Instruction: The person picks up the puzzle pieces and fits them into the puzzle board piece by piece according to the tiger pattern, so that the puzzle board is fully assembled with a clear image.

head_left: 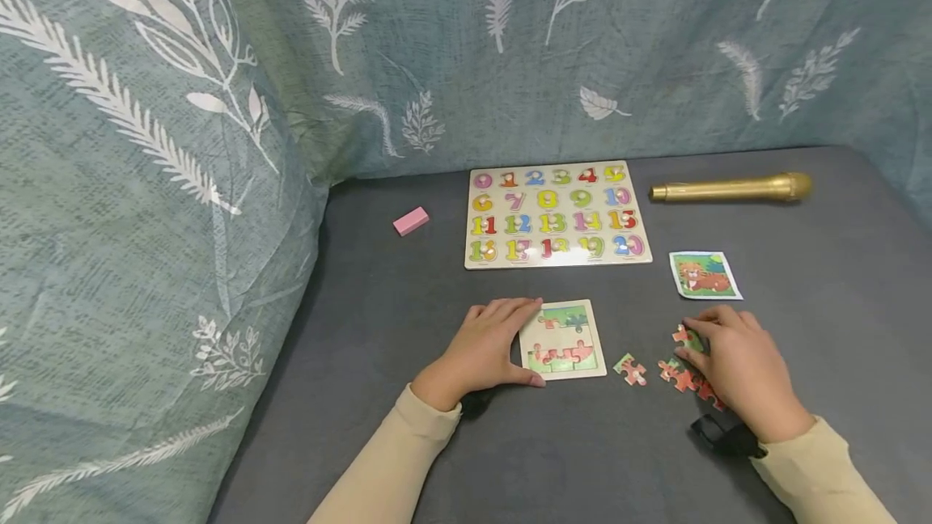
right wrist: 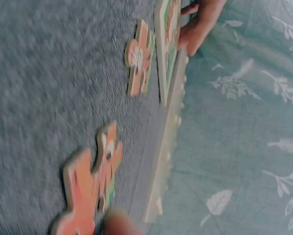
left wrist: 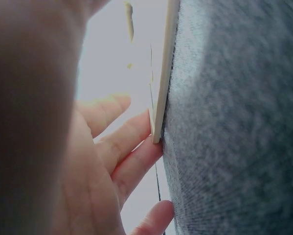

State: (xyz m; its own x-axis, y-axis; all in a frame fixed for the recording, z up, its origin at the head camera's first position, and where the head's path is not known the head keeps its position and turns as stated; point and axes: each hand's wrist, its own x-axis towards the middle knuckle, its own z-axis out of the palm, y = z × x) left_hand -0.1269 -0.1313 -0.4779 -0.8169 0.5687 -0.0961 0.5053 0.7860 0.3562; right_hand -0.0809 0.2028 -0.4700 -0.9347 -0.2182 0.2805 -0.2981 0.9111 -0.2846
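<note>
Pinching puzzle piece (head_left: 680,335) with right hand (head_left: 746,366).
Touching the tray (head_left: 563,334), at nine o'clock from this piece, with left hand (head_left: 482,352), fingers apart.

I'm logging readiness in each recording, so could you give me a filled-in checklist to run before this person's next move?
1. Left grip touching the puzzle tray: ok, at its left side.
2. Right grip on a puzzle piece: ok, thumb and finger round it.
3. That piece clear of the table: cannot tell.
4. Open space in the tray: ok, a gap across the middle.
5. All pieces placed: not ok, loose pieces lie beside the tray.
6. Picture card uncovered: ok.
</note>
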